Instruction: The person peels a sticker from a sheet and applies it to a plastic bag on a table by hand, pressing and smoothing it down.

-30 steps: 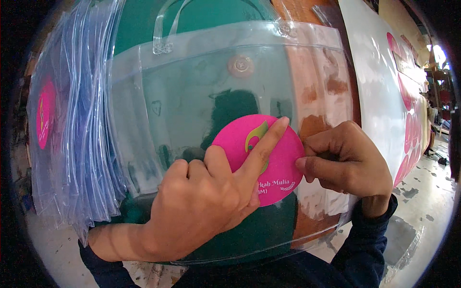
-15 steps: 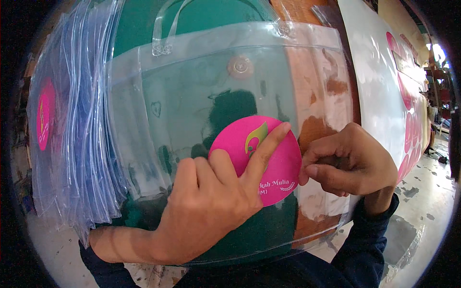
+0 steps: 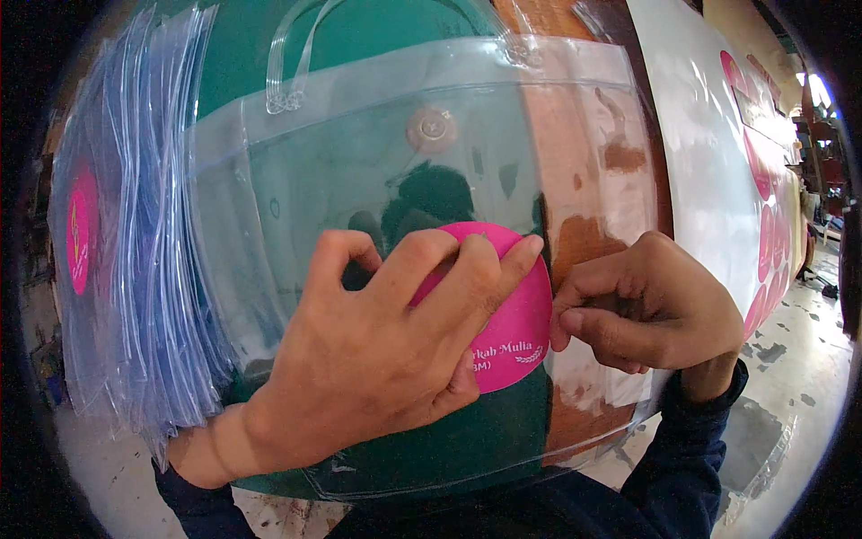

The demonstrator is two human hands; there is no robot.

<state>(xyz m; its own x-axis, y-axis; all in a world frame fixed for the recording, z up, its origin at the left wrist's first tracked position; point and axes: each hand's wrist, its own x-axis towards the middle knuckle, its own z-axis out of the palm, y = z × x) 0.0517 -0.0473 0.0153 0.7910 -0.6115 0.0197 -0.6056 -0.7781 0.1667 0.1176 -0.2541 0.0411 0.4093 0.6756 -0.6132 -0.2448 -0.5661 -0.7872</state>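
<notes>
A clear plastic bag (image 3: 332,153) with a thin see-through handle (image 3: 298,63) lies flat in front of me. On its lower middle sits a round pink sticker (image 3: 521,314) with white lettering and a leaf drawing. My left hand (image 3: 368,332) rests over the sticker's left part, fingers apart, the index fingertip near its upper right edge. Thumb and index finger of my right hand (image 3: 651,305) are pinched together at the sticker's right edge. Whether backing paper is between them is too small to tell.
To the left is a thick stack of clear plastic bags (image 3: 148,242), with a pink sticker (image 3: 82,235) on its outer side. A white sheet (image 3: 687,126) with several pink round stickers (image 3: 765,247) lies on the right. Under the bag are a green surface (image 3: 238,54) and brown wood (image 3: 575,180).
My left hand has turned and its fingers have spread, covering more of the sticker's left side and drawing. The bag and sticker have shifted slightly left. My right hand keeps its pinch.
</notes>
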